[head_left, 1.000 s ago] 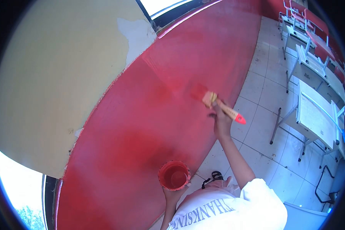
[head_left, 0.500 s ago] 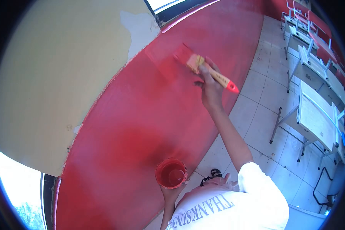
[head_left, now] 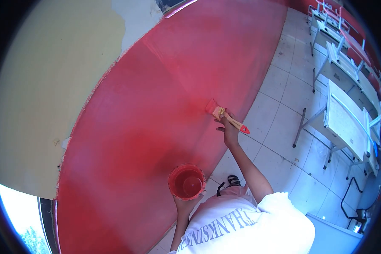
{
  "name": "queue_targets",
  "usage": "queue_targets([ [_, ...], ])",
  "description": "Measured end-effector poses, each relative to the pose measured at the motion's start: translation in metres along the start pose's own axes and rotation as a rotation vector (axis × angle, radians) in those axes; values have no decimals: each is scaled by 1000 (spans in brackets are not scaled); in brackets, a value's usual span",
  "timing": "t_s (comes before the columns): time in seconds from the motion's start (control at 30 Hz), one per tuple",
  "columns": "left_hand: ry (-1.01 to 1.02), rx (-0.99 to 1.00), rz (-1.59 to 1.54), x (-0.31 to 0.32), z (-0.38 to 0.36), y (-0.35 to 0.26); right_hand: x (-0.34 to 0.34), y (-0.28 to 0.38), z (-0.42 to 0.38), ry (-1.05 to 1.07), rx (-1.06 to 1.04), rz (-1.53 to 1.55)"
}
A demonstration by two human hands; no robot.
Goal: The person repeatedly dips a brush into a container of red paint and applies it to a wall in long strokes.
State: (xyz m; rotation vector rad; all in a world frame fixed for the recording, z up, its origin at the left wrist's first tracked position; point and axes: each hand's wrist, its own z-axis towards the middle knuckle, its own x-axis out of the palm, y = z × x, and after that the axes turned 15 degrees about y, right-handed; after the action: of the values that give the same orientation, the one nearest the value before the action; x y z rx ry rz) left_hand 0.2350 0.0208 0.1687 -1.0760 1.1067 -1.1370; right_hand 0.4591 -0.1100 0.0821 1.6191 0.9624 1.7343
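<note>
My right hand (head_left: pixel 229 130) is closed around the wooden handle of a paintbrush (head_left: pixel 236 122), whose end is red. The brush's red-coated bristles lie at the lower part of a red painted wall (head_left: pixel 186 84). Close to my body, my left hand (head_left: pixel 185 204) holds a small red paint bucket (head_left: pixel 173 183) from below and the side. Red paint shows in the bottom of the bucket, and its rim is streaked with paint. Most of my left fingers are hidden behind the bucket.
Above the red area the wall is cream (head_left: pixel 51 84), with a whitish patch (head_left: pixel 137 21) by the window. On the right, desks (head_left: pixel 347 122) and chairs line the tiled floor (head_left: pixel 279 139). A bright window (head_left: pixel 19 211) is at lower left.
My right hand has brought the brush down the wall, from near the upper edge of the red area toward the floor. The bucket stays in my left hand, and the view has shifted slightly.
</note>
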Motion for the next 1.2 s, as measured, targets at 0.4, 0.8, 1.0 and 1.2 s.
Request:
queue_targets([
  [0.4, 67, 84, -23, -2, -8, 26, -40, 7, -34, -71, -38, -375],
  [0.8, -41, 76, 8, -19, -29, 22, 40, 50, 3, 131, -241, -300],
  [1.0, -48, 65, -34, -23, -35, 19, 84, 105, 2, 120, -337, -195],
  [1.2, -4, 82, -14, -26, -35, 20, 124, 167, -7, 122, -520, -133],
])
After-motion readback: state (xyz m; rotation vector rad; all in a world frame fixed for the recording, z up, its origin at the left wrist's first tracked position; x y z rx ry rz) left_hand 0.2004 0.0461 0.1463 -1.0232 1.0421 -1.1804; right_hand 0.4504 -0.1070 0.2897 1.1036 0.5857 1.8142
